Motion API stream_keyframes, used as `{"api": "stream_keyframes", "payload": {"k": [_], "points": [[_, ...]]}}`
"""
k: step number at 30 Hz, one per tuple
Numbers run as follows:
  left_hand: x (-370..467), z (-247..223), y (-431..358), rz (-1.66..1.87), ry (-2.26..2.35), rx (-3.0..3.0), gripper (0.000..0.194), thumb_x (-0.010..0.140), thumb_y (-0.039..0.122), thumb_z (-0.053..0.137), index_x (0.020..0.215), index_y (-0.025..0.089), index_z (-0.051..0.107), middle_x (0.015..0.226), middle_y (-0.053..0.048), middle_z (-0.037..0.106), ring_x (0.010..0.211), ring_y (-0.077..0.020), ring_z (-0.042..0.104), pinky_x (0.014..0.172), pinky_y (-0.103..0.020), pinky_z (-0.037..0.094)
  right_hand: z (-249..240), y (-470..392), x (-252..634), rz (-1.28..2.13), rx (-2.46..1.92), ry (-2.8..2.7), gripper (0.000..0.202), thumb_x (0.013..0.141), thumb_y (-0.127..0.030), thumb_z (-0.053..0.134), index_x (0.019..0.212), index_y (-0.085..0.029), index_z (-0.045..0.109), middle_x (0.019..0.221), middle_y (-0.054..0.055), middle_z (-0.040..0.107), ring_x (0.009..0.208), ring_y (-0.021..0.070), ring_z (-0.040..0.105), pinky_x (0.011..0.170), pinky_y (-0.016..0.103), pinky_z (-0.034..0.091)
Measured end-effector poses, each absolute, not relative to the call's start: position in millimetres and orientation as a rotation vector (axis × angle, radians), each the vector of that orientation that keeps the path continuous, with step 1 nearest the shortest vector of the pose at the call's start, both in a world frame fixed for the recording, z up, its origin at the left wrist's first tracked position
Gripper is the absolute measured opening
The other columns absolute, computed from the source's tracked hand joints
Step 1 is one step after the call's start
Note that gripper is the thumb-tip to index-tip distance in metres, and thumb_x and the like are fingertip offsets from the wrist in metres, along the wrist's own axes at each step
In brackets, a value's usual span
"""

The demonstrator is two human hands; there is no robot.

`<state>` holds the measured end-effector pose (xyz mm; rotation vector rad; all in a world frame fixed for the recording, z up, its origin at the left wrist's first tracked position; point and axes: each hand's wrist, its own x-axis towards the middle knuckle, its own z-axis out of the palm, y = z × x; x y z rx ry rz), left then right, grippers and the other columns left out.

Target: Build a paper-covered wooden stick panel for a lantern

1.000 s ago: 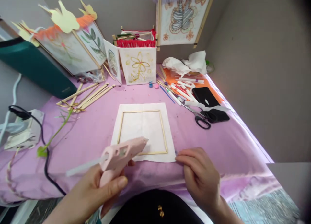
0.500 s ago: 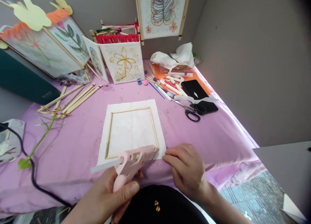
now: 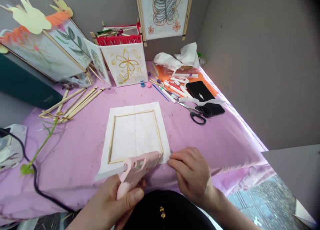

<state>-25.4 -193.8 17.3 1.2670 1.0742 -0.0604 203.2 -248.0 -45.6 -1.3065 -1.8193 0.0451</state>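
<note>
My left hand [image 3: 120,200] is wrapped round a pale pink glue gun [image 3: 136,170], a glue stick poking from its rear. The gun's nozzle is by the lower right corner of a square wooden stick frame [image 3: 112,136]. That frame lies flat on a white cloth sheet [image 3: 136,133]. At the sheet's lower right corner, the fingers of my right hand [image 3: 191,173] are pinched together; whatever they hold, if anything, is too small to make out.
Wooden sticks [image 3: 82,103] lie at the left, near a green stem [image 3: 46,140] and a black cable [image 3: 35,180]. Scissors [image 3: 197,115], markers [image 3: 175,87] and a black phone [image 3: 200,91] are at the right. Decorated panels [image 3: 127,65] stand behind.
The glue gun has tilted slightly, its rear glue stick shifting a little. My right hand stays at the sheet's corner. The camera view has shifted slightly.
</note>
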Motion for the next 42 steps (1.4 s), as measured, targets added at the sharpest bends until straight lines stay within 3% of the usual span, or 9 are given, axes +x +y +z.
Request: {"api": "stream_keyframes", "payload": {"k": [42], "points": [[-42.1, 13.2, -206.3, 0.014, 1.237, 1.171, 0.048, 0.077, 0.062, 0.059, 0.095, 0.018, 0.054, 0.043, 0.009, 0.034, 0.038, -0.0055, 0.025, 0.039, -0.020, 0.018, -41.2, -248.3, 201.9, 0.052, -1.320, -1.804, 0.025, 0.079, -0.002, 0.048, 0.092, -0.015, 0.064, 0.087, 0.007, 0.066, 0.078, 0.0195, 0.054, 0.068, 0.037, 0.042]]}}
